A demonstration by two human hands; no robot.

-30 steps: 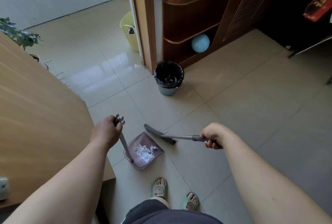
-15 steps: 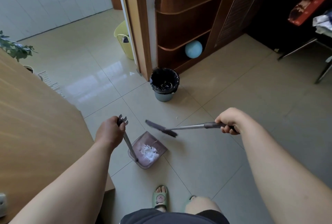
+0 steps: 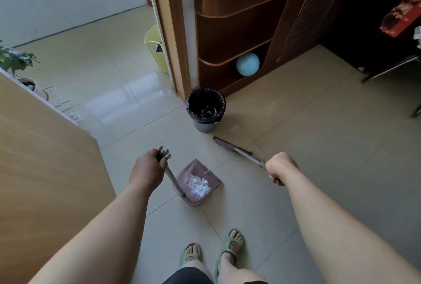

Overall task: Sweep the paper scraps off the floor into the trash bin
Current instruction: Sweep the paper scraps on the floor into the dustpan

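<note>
My left hand [image 3: 148, 171] grips the top of a long-handled purple dustpan [image 3: 206, 175] that rests on the tiled floor. A heap of white paper scraps [image 3: 198, 185] lies inside the pan. My right hand [image 3: 279, 167] is closed around the handle of a dark broom [image 3: 232, 148], whose head touches the floor just right of the bin. A tiny white scrap [image 3: 220, 155] lies on the floor between pan and broom. The grey trash bin [image 3: 205, 108], lined with a black bag, stands beyond the dustpan beside the door frame.
A wooden tabletop [image 3: 41, 169] fills the left side. A brown cabinet [image 3: 239, 24] with a blue ball [image 3: 247, 64] stands behind the bin. A yellow basket [image 3: 156, 49] sits past the doorway. My feet in green slippers [image 3: 211, 251] stand below the dustpan.
The broom head has swung away from the dustpan toward the trash bin, and my right hand has shifted with it. The view has moved closer to the bin. The dustpan stays on the floor.
</note>
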